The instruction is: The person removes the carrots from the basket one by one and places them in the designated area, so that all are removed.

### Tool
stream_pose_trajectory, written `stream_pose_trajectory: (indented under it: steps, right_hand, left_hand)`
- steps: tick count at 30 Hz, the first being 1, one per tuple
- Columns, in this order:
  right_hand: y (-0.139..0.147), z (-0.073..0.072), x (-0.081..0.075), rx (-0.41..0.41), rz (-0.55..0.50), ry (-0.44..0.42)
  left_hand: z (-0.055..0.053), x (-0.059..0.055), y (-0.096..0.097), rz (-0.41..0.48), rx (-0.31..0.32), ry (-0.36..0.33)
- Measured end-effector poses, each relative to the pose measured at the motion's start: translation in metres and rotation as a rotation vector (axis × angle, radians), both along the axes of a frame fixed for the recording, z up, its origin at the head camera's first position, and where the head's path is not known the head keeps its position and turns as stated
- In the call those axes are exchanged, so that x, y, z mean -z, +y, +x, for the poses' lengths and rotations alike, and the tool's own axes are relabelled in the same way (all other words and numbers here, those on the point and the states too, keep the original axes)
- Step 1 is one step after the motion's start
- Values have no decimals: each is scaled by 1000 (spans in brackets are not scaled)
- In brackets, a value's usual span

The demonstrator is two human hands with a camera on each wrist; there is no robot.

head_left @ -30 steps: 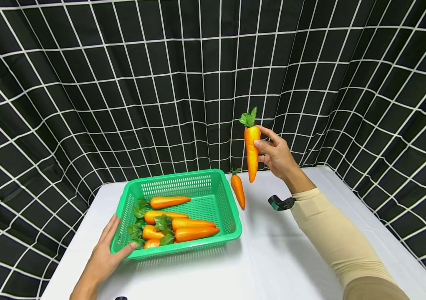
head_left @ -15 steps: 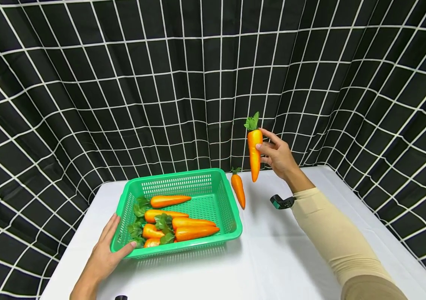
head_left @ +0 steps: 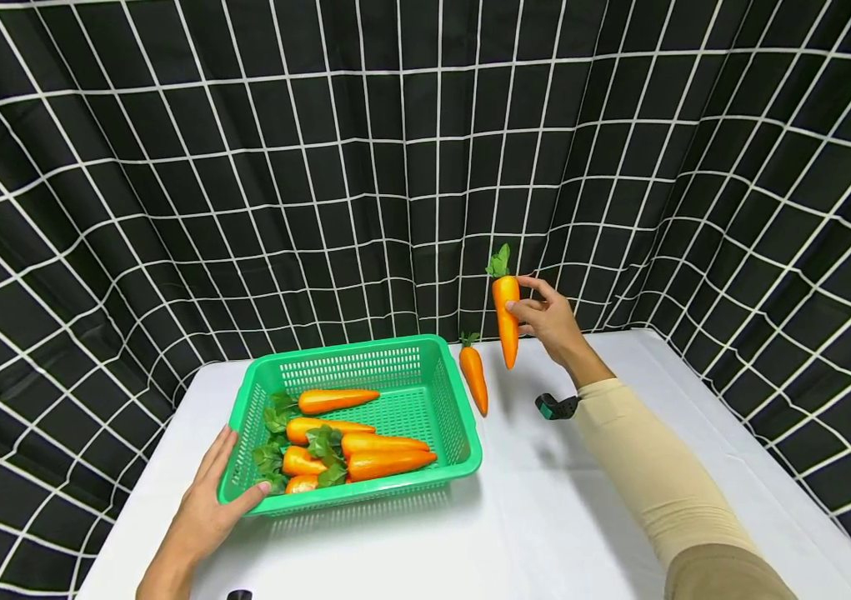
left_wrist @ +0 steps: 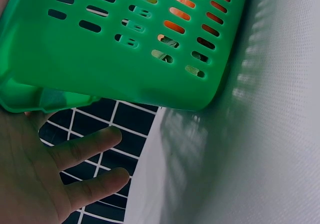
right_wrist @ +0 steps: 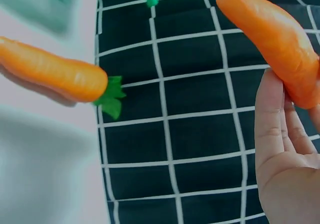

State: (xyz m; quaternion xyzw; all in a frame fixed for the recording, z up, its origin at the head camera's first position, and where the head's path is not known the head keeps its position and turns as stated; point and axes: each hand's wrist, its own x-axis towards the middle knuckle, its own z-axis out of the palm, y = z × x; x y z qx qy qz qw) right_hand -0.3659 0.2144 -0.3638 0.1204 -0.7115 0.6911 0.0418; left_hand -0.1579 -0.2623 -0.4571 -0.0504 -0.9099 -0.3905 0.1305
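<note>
My right hand (head_left: 554,327) pinches an orange carrot (head_left: 507,333) between thumb and fingers, near its thick end. The carrot hangs almost upright above the table, green leaves on top and tip pointing down; the right wrist view also shows this held carrot (right_wrist: 272,38). Another carrot (head_left: 474,379) lies on the table just right of the green basket (head_left: 463,408). With fingers extended, my left hand (head_left: 203,508) rests at the basket's near left corner, thumb on the rim. Several leafy carrots (head_left: 387,463) lie inside the basket. Two straight fingers (left_wrist: 97,189) stand apart from its wall.
White cloth covers the table (head_left: 545,517). A black curtain (head_left: 335,167) with white grid lines rises behind it and along both sides. A dark band with a small device (head_left: 556,407) sits at my right wrist.
My right hand has shifted slightly right, then lowered a little with the carrot in it. The left hand, the basket and the other carrots stay where they were.
</note>
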Motion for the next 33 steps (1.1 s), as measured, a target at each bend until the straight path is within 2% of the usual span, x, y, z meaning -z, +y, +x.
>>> stream_pose_trajectory:
  steps: [12,20,27,33]
  right_hand:
    - [10,-23,35,92,30,-123]
    - [13,-34,53,125,114,-177]
    - [12,-36,70,108,210,-201]
    - [12,-38,84,124,271,-232]
  left_hand:
    - [0,0,-1,-6,-6,-2]
    - [0,1,-1,-9,-9,-5]
    - [-1,1,-1,-11,-11,-3]
    - [-1,1,-1,-16,-12,-1]
